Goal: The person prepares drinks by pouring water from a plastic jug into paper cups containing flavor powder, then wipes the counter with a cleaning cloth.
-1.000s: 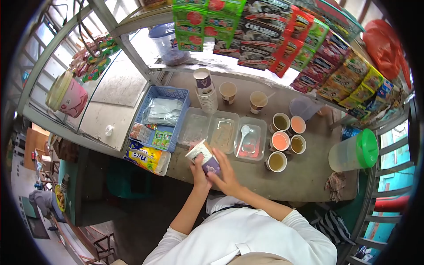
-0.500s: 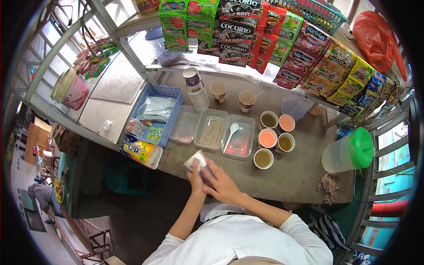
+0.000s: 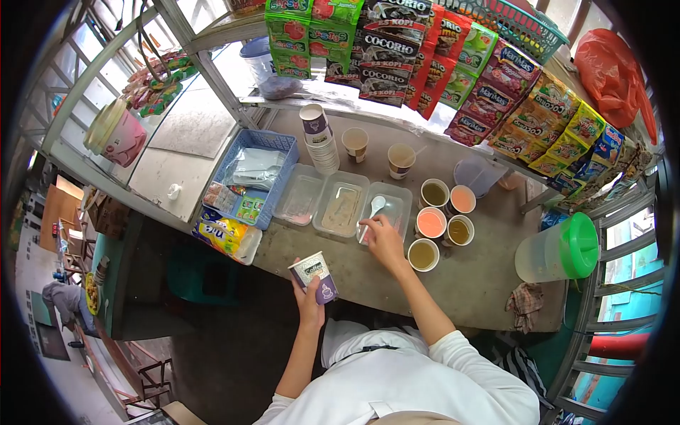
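Note:
In my left hand (image 3: 309, 303) is a paper coffee cup (image 3: 320, 275), white and purple, tilted above the counter's front edge with my fingers wrapped round it. My right hand (image 3: 384, 242) reaches over the rightmost clear plastic tub (image 3: 402, 200), its fingertips closed on the handle of a white spoon (image 3: 377, 204). Pink powder partly shows beneath the hand. Beside this tub stand a middle tub (image 3: 346, 178) with tan powder and a left tub (image 3: 301, 175) with a little pink powder. Filled cups stand right of my hand, among them an orange-pink drink (image 3: 431, 223) and a greenish-brown one (image 3: 423, 255).
Behind the tubs are a stack of paper cups (image 3: 324, 152) and two separate cups. A blue basket (image 3: 289, 152) stands left, a green-lidded jug (image 3: 581, 244) right, near a cloth (image 3: 525, 304). Sachet strips (image 3: 386, 53) hang above the counter's back.
My hands, both on the cup before, have parted. The left keeps the cup, turned so its print shows; the right has moved up and right to the spoon. The view has shifted slightly.

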Available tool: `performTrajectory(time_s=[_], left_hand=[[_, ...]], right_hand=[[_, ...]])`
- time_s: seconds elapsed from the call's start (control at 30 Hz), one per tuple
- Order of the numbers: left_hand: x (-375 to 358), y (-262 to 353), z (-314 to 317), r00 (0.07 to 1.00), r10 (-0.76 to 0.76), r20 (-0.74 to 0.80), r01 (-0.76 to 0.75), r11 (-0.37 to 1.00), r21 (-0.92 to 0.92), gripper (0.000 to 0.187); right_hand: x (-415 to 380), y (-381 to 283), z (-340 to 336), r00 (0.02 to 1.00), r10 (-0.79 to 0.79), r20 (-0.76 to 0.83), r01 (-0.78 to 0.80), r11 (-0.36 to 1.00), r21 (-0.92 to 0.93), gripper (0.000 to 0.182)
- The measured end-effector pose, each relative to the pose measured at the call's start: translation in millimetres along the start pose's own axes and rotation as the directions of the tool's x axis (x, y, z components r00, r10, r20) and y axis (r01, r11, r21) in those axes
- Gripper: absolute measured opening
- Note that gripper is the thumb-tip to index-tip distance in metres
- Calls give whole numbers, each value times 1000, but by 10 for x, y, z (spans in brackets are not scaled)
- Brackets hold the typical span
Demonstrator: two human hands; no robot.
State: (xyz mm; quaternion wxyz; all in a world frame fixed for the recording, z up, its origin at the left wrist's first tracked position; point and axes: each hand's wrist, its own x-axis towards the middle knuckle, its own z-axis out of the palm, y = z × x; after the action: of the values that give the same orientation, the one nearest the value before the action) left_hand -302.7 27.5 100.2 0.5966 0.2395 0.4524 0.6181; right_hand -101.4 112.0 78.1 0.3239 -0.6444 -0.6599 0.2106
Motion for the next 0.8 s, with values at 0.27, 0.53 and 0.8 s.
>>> performTrajectory(time_s=[0.27, 0.53, 0.8], left_hand=[[126, 181, -14, 970, -93, 226, 55, 985, 165, 72], [598, 394, -175, 897, -315, 309, 312, 948, 61, 64], [1183, 312, -187, 805, -380, 455, 154, 875, 458, 72]], right_hand=[[153, 156, 221, 994, 108, -28, -109, 993, -37, 25], [92, 137, 216, 969, 37, -244, -51, 997, -51, 18], [-323, -212, 121, 899, 224, -376, -234, 972, 20, 12]])
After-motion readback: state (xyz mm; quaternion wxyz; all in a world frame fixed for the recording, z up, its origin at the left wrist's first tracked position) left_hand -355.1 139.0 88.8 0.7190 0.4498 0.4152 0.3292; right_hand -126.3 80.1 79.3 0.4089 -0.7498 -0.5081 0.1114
